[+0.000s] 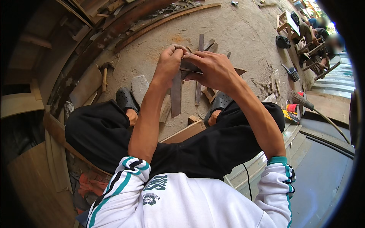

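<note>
— What is in the frame?

— A seated person in black trousers and dark clogs (126, 99) holds a flat, dark strip (176, 95) above the dusty concrete floor (243, 30), between the knees. The left hand (169, 62) is closed around its upper end; the right hand (213, 68) pinches a smaller dark piece (189, 67) against the same end, fingers curled tight.

— How does the strip look to handle?

— Stiff and fairly heavy, probably metal or dense wood; it hangs straight, without sag. Its faces look smooth, so a grip across the flat sides near the top, as now, seems surest.

— Anything else?

— A hammer (104, 74) lies to the left, wood offcuts (207, 45) lie beyond the hands, and a broom (304, 102) is at right.
</note>
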Demonstrator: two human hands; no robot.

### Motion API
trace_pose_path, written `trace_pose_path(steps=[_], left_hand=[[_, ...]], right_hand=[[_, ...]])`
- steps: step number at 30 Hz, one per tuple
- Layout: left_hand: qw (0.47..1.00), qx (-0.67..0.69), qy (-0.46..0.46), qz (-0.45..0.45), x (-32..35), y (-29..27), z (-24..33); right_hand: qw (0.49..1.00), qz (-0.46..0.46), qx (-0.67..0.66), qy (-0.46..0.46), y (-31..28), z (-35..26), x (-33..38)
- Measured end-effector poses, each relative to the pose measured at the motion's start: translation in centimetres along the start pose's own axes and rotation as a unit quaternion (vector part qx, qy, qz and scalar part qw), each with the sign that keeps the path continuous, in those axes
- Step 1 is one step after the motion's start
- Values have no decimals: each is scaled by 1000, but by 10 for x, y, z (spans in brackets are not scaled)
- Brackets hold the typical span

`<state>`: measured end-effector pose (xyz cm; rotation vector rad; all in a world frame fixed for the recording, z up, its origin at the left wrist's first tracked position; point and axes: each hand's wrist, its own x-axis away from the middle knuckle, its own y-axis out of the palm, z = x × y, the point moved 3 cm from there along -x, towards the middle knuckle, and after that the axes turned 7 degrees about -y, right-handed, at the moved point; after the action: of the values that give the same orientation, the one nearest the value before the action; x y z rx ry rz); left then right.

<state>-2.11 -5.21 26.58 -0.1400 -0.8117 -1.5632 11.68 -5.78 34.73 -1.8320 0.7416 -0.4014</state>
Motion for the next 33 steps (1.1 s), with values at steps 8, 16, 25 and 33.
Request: trace_pose_path(steps=[8, 16, 25, 33], left_hand=[[1000, -9, 5, 4, -6, -4, -10], [991, 92, -86, -44, -6, -1, -7], [994, 60, -60, -72, -13, -6, -17], [999, -19, 8, -47, -23, -11, -25]], right_hand=[[1000, -20, 10, 5, 7, 5, 1], [1000, -21, 12, -6, 6, 3, 3], [999, 21, 41, -28, 14, 0, 7], [992, 45, 118, -31, 22, -11, 10]])
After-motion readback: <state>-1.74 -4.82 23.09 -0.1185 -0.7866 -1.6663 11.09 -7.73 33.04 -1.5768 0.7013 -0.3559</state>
